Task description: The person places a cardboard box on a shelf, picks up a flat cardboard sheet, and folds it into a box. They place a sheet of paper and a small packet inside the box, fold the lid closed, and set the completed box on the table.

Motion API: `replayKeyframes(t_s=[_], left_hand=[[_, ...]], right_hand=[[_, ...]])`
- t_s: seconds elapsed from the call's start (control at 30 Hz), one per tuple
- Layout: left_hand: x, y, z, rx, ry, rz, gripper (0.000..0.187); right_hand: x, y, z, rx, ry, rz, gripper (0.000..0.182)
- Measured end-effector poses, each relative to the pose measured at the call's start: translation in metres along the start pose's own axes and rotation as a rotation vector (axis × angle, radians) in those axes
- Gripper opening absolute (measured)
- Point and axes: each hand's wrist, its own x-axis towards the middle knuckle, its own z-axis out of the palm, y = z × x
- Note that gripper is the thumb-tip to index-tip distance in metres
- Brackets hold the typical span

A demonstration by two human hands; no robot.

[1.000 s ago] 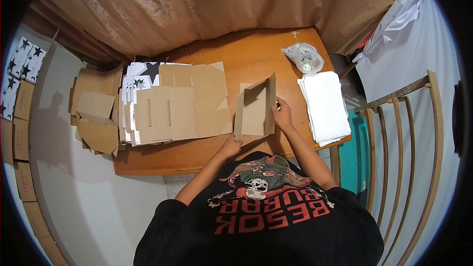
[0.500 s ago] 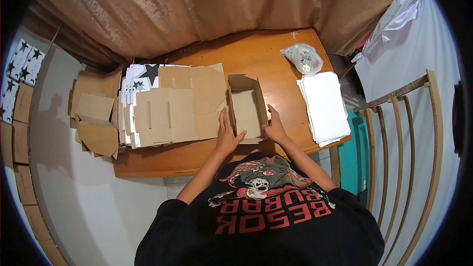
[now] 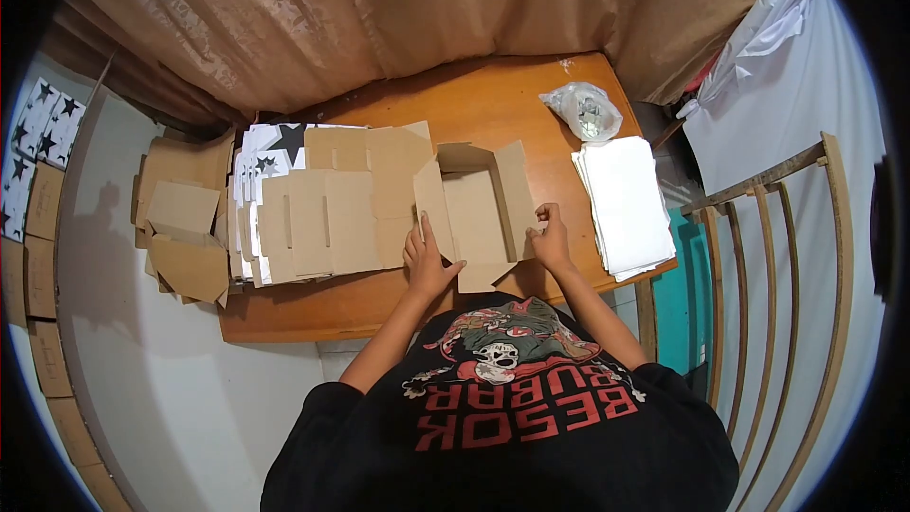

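An open-topped cardboard box (image 3: 474, 213) stands on the table in front of me, with its side flaps folded outward and a small flap sticking out at the near end. My left hand (image 3: 431, 261) rests against the left flap (image 3: 433, 204), fingers stretched out and thumb apart near the front corner. On the other side, my right hand (image 3: 552, 239) has its fingers curled around the edge of the right flap (image 3: 517, 194). Inside the box only bare cardboard shows.
Flattened cardboard boxes (image 3: 346, 218) and star-printed sheets (image 3: 251, 180) are stacked left of the box. Folded cardboard (image 3: 185, 209) sits farther left. At right lie a pile of white paper (image 3: 626, 213) and a clear plastic bag (image 3: 583, 112). A wooden rack (image 3: 768, 294) stands beside the table (image 3: 408, 100).
The box's side flaps have swung outward from upright, and the near flap now sticks out toward me. My left hand has shifted slightly left, my right hand rightward with curled fingers.
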Motion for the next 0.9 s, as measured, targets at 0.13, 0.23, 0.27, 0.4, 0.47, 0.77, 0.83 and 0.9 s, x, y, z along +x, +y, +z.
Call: replayKeyframes(t_s=[0.13,0.23,0.27,0.4,0.47,0.77,0.83,0.9], left_hand=[[0.000,-0.011,0.006,-0.086,-0.064,-0.174,0.136],[-0.002,0.004,-0.010,0.086,-0.072,-0.213,0.131],[-0.001,0.010,-0.017,0.229,-0.089,-0.213,0.127],[0.002,0.009,-0.009,0.280,-0.109,-0.083,0.118],[0.008,-0.004,0.010,0.369,-0.186,-0.024,0.108],[0.017,-0.004,-0.001,0.108,-0.407,-0.002,0.130],[0.019,-0.004,-0.002,0.131,-0.434,0.032,0.136],[0.018,-0.003,-0.004,0.154,-0.459,0.058,0.142]], right_hand=[[-0.002,0.006,0.003,-0.067,-0.011,-0.075,0.043],[-0.007,0.000,0.002,-0.111,-0.033,-0.110,0.043],[-0.007,0.000,0.002,-0.151,-0.023,-0.156,0.042],[-0.007,0.002,0.006,-0.133,-0.051,-0.122,0.046],[-0.005,0.005,0.008,-0.198,-0.069,-0.100,0.048],[-0.020,-0.041,0.003,-0.631,-0.085,-0.131,0.068],[-0.017,-0.041,0.007,-0.697,-0.140,-0.175,0.070],[-0.012,-0.043,0.013,-0.761,-0.202,-0.222,0.073]])
